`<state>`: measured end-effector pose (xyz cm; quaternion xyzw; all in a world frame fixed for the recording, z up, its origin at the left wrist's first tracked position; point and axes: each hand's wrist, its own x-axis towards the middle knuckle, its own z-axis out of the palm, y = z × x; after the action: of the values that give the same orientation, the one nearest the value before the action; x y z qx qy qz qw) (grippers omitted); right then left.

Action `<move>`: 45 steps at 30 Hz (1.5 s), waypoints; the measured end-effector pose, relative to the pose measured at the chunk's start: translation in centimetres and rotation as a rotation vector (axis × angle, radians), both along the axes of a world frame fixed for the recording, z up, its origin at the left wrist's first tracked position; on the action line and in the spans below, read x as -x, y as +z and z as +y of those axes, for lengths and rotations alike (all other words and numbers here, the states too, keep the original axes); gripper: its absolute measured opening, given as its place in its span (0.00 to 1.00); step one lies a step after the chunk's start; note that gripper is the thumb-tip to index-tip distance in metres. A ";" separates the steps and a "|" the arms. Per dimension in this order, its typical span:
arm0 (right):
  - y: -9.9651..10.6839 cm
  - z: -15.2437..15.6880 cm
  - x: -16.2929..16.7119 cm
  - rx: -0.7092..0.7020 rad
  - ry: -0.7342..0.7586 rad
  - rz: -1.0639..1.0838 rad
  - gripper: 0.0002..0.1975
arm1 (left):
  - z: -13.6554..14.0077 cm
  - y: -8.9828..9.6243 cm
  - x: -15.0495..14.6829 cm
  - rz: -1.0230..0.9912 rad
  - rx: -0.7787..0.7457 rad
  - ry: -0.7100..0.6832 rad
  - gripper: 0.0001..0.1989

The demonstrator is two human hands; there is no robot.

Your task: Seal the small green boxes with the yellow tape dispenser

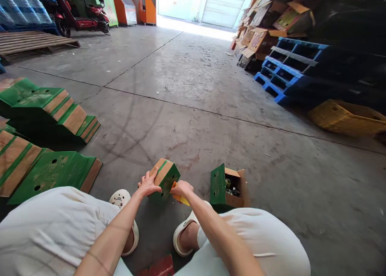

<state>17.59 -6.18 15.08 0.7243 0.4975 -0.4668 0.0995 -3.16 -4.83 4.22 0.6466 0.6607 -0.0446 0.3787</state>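
Observation:
A small green and brown cardboard box (169, 179) sits on the floor between my feet, its side with round holes turned toward my right hand. My left hand (147, 184) grips it, with fingers over the brown top and the thumb along the green side. In my closed right hand (183, 187) is an orange-and-yellow handheld tool (184, 201), its orange end against or very close to the box's side. The tool's exact kind is partly hidden by my fingers. To the right stands an open green box (217, 186) with dark, shiny contents.
Stacked green boxes (56, 169) rise at my left. A red object (161, 266) lies below me. Blue pallets (283, 73), a yellow crate (346, 117) and heaped cartons line the right. Farther back are a wooden pallet (33, 40) and a red scooter (81, 20).

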 end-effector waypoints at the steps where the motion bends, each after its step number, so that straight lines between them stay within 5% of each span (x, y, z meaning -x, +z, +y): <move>1: 0.0 -0.1 0.0 0.011 0.013 -0.060 0.14 | 0.3 -0.2 0.4 -0.009 0.012 0.005 0.60; 9: 2.8 4.1 -3.3 0.040 0.154 -0.236 0.11 | 4.6 -1.9 4.0 -0.174 -0.046 0.057 0.49; 13: 5.4 6.5 -5.3 0.011 0.173 -0.269 0.12 | 4.4 -2.0 1.6 0.120 -0.151 0.098 0.43; 18: 8.5 7.5 -6.3 -0.062 0.262 -0.346 0.18 | 0.3 -3.7 -3.0 0.316 -0.325 -0.072 0.50; 22: 12.0 5.9 -6.9 -0.083 0.430 -0.415 0.24 | -0.6 -4.5 -3.4 0.395 -0.398 -0.126 0.55; 28: 18.1 0.1 -8.4 -0.052 0.488 -0.292 0.28 | 4.0 -3.0 -2.3 0.396 -0.253 0.057 0.63; 34: 20.2 -3.5 -9.1 -0.122 0.454 -0.235 0.27 | 4.2 -2.6 -2.9 0.442 -0.231 0.018 0.63; 36: 20.3 -3.6 -9.0 -0.169 0.468 -0.264 0.26 | 2.6 -3.3 -3.4 0.463 -0.325 -0.082 0.58; 40: 20.6 -3.1 -9.1 -0.234 0.477 -0.284 0.27 | -0.3 -5.3 -4.1 0.399 -0.478 -0.541 0.46; 45: 21.3 -2.8 -9.1 -0.247 0.465 -0.273 0.26 | 0.9 -6.1 -4.1 0.288 -0.438 -0.854 0.39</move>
<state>26.71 -8.93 36.39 0.6537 0.6852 -0.2655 0.1807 0.93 -3.94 -1.91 0.9110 0.3763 -0.1446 0.0867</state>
